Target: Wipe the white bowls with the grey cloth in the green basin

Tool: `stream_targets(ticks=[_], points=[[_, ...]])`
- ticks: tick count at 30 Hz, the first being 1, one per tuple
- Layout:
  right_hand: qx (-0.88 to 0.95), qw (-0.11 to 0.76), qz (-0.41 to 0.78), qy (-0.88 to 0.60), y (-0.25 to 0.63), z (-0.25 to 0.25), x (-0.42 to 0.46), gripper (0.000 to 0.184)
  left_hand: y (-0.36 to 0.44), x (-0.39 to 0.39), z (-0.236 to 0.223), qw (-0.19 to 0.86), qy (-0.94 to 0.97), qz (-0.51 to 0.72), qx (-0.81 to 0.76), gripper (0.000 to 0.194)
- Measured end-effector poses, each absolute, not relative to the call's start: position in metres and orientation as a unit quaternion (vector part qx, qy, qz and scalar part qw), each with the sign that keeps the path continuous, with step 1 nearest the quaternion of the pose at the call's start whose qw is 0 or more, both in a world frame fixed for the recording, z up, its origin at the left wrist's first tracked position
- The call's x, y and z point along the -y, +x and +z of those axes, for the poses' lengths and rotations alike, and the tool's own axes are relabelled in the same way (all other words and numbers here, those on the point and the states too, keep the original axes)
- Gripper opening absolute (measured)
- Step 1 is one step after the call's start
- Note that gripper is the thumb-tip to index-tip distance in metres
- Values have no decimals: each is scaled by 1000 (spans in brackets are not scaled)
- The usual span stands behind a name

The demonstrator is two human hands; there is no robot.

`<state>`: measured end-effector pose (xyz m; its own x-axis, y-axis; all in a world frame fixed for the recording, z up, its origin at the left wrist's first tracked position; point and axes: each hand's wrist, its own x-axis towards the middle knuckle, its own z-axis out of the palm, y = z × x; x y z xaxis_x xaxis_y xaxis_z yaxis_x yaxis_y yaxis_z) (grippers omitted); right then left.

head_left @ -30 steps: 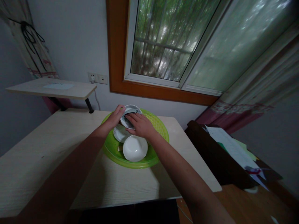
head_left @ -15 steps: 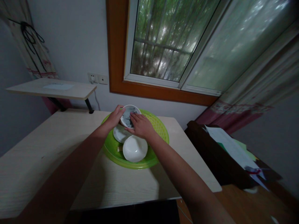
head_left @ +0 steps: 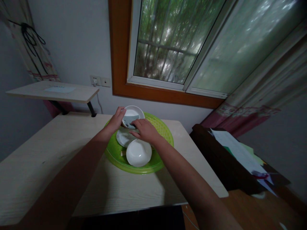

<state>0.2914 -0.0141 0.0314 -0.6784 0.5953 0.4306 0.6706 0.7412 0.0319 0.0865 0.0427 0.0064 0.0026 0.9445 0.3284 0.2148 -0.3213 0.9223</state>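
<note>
My left hand (head_left: 118, 118) grips a tilted white bowl (head_left: 133, 110) by its rim; my curled right hand (head_left: 144, 129) holds grey cloth (head_left: 128, 120) inside, over green basin (head_left: 141, 171).

Home interior, by the look of it; a lived-in room. Cream curtains with pink lower bands (head_left: 271, 83), the left one tied back with black cord (head_left: 30, 35). Sliding glass window (head_left: 177, 41) in orange-brown wooden trim (head_left: 120, 48); greenery outside. White wall sockets (head_left: 105, 82). Pale wood-grain desk (head_left: 134, 191) with raised shelf (head_left: 35, 89), bearing household white crockery (head_left: 139, 153) in a green plastic basin (head_left: 141, 170). Loose white papers (head_left: 232, 147) on dark brown furniture (head_left: 206, 153).
</note>
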Motion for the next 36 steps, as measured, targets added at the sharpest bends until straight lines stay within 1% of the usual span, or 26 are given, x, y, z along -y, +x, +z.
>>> stream_targets(ticks=[4, 10, 13, 16, 22, 26, 31, 36], points=[[923, 190, -60, -329, 290, 33, 19, 47, 87, -41, 8, 346, 619, 520, -476, 50], [944, 186, -26, -271, 290, 35, 18, 53, 87, -38, 10, 328, 649, 511, -458, 42], [949, 177, -49, -257, 289, 33, 16, 54, 88, -39, 8, 316, 665, 503, -452, 42], [943, 161, -97, -275, 288, 29, 14, 57, 89, -40, 6, 313, 684, 486, -444, 43], [913, 152, -146, -348, 284, 20, 13, 74, 92, -35, 9, 333, 683, 478, -441, 47], [894, 160, -153, -389, 281, 19, 13, 79, 91, -35, 8, 342, 670, 481, -450, 48], [875, 165, -163, -426, 279, 22, 11, 77, 90, -40, 5, 326, 658, 498, -461, 52], [885, 134, -153, -419, 279, 31, 13, 62, 88, -38, 10, 312, 648, 500, -483, 52]])
